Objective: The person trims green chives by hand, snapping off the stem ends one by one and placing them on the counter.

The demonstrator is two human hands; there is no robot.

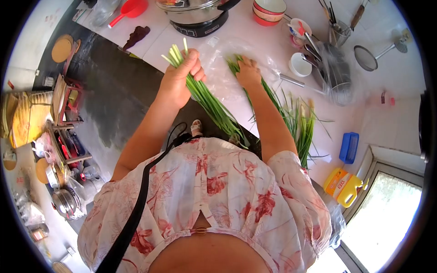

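Observation:
My left hand (182, 77) is closed around a bunch of garlic chives (211, 107), held above the floor in front of the counter. The pale cut ends stick up past my thumb, and the long green leaves hang down toward my shirt. Over the counter, my right hand (248, 72) has its fingers curled onto more chives (233, 63) that lie at the edge of a clear plastic bag (218, 54). Its fingertips are partly hidden. A loose pile of chives (305, 125) spreads on the counter beside my right forearm.
Along the counter stand a steel pot on a black cooker (200, 25), stacked bowls (269, 11), a white bowl (300, 64) and a knife-like metal tool (291, 81). A blue basket (349, 148) and yellow jug (342, 186) are at right. Shelves (68, 136) line the left.

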